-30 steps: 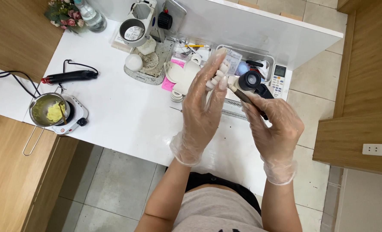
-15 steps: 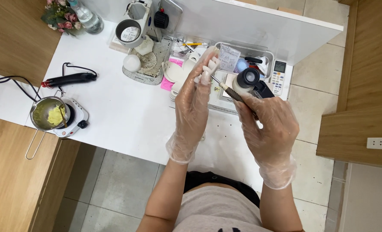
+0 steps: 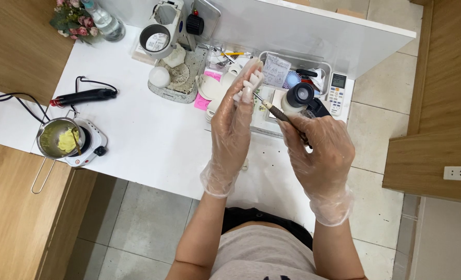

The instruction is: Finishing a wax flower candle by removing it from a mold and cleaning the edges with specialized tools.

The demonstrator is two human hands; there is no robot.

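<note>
I see the white table [image 3: 152, 150] running from far left to near right, its near edge cutting diagonally just below both wrists, with tiled floor beyond it. The widest bare stretch of tabletop lies left of my hands, between them and the small electric hotplate [image 3: 88, 145] at the near-left edge, where a metal saucepan [image 3: 59, 141] of yellow wax sits, its handle hanging out over the edge. Far of that gap lies a black corded tool [image 3: 85, 96]. A clear tray [image 3: 298, 78] of oddments crowds the far right. My left hand [image 3: 233, 129], gloved, is raised and grasping a small white cast [image 3: 252, 82] at its fingertips, above the table's far clutter. My right hand [image 3: 318, 150], gloved, is clenched round 1 thin metal-tipped tool [image 3: 273, 110], its tip touching or just beside the cast.
</note>
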